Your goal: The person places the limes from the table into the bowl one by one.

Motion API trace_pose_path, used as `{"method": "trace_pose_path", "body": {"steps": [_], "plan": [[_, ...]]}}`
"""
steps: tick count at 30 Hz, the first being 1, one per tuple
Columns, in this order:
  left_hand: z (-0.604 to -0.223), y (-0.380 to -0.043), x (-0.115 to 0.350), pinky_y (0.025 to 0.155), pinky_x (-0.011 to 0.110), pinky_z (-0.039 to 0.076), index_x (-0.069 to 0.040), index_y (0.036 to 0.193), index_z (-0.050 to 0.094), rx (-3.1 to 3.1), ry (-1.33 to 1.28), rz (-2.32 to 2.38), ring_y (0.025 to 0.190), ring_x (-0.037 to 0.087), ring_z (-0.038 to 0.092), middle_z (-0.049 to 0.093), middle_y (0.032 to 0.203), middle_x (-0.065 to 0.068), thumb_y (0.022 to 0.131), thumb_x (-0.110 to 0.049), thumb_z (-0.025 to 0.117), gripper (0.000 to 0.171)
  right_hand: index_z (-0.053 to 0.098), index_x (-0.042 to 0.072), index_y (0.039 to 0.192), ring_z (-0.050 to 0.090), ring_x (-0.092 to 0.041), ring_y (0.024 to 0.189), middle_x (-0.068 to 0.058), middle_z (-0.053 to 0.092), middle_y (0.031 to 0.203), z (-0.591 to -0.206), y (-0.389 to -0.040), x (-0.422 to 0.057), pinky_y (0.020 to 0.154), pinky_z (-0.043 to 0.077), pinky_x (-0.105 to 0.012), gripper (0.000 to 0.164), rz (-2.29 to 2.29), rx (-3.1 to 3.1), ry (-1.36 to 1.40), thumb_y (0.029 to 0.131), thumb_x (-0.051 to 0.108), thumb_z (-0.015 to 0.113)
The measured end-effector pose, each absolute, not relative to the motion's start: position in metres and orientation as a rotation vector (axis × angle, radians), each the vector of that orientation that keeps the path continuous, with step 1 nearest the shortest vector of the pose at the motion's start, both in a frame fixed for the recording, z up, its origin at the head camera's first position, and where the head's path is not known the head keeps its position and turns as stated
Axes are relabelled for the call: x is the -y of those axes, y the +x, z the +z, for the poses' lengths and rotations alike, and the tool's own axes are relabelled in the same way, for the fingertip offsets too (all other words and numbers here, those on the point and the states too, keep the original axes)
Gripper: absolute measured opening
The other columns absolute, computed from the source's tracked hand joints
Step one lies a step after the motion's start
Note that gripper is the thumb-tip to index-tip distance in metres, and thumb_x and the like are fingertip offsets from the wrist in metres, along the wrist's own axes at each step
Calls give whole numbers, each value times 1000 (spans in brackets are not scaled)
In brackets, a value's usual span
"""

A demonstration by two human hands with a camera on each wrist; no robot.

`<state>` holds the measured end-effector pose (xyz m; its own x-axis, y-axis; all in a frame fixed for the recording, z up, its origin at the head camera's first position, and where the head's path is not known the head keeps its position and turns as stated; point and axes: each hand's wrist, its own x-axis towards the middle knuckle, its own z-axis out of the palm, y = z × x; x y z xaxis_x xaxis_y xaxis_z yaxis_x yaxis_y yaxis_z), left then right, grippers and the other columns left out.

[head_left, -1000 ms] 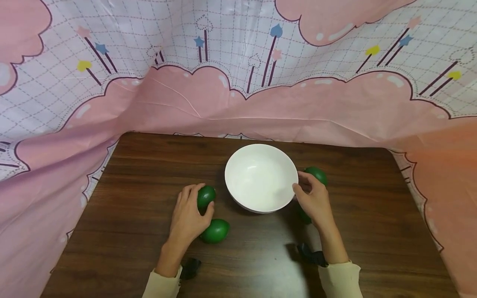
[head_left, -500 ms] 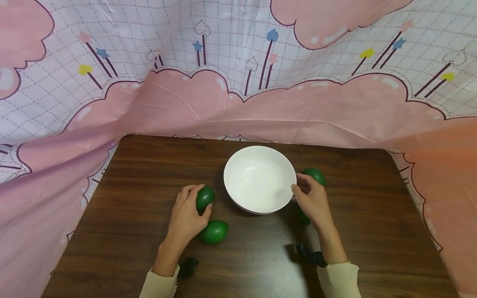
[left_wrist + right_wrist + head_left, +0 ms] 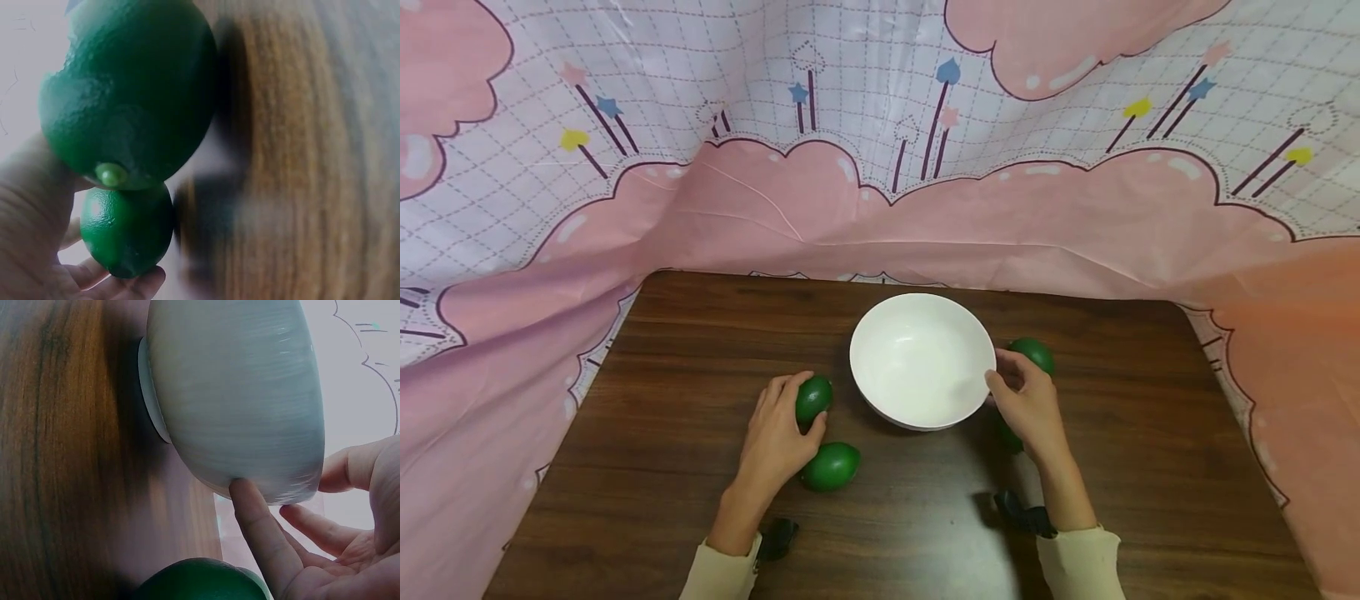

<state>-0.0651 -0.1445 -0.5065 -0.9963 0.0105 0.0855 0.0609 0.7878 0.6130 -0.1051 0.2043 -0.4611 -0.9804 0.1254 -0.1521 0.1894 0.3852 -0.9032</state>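
A white bowl (image 3: 923, 360) stands upright at the middle of the table, its inside bare. My right hand (image 3: 1032, 402) holds its right side, the thumb at the rim and fingertips against the outer wall (image 3: 244, 400). On the left, my left hand (image 3: 781, 433) grips a green lime (image 3: 815, 398), fingers on its far side and thumb on the near side. A second lime (image 3: 831, 466) lies just nearer, beside the left thumb; it looms large in the left wrist view. Two more limes are right of the bowl: one (image 3: 1033, 353) behind the right hand, another (image 3: 1009, 435) partly hidden by it.
A brown wooden table (image 3: 910, 533) carries everything. Behind it and along both sides hangs a pink and white patterned cloth (image 3: 880, 212). Black wrist-worn devices (image 3: 1024, 513) jut out from both wrists, near the tabletop.
The head view has shifted slightly. Both hands, the bowl and the limes keep their places relative to each other.
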Motion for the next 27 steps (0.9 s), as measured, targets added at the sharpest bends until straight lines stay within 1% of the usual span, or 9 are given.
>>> {"method": "trace_pose_path", "body": {"steps": [6, 13, 15, 21, 27], "plan": [[-508, -66, 144, 97, 60, 56, -15, 150, 55, 2896, -53, -1019, 125, 39, 59, 57, 142, 18, 91, -25, 80, 64, 58, 1, 147, 67, -40, 126, -24, 63, 145, -460, -105, -205, 83, 67, -34, 46, -1663, -2555, 306, 106, 21, 61], [-509, -66, 146, 98, 60, 56, -14, 149, 56, 2882, -61, -1036, 123, 39, 59, 58, 141, 18, 92, -24, 79, 63, 61, -2, 143, 71, -37, 118, -25, 66, 140, -460, -105, -205, 79, 66, -28, 42, -1702, -2551, 259, 106, 19, 60], [-509, -66, 146, 97, 60, 56, -14, 149, 56, 2882, -61, -1038, 123, 39, 59, 58, 141, 18, 92, -24, 79, 63, 62, -2, 142, 71, -36, 118, -25, 67, 139, -460, -105, -205, 78, 66, -28, 42, -1706, -2547, 261, 106, 18, 60], [-508, -67, 146, 97, 60, 56, -14, 149, 55, 2890, -48, -1049, 124, 39, 59, 57, 142, 18, 92, -24, 79, 63, 61, -1, 143, 69, -39, 123, -25, 65, 142, -460, -107, -206, 80, 67, -29, 43, -1705, -2520, 281, 106, 21, 61], [-509, -68, 146, 97, 60, 56, -14, 149, 56, 2885, -42, -1063, 124, 39, 59, 57, 141, 18, 91, -24, 79, 63, 58, 1, 146, 71, -35, 117, -25, 64, 142, -461, -109, -208, 79, 66, -28, 45, -1680, -2502, 284, 106, 20, 61]]}}
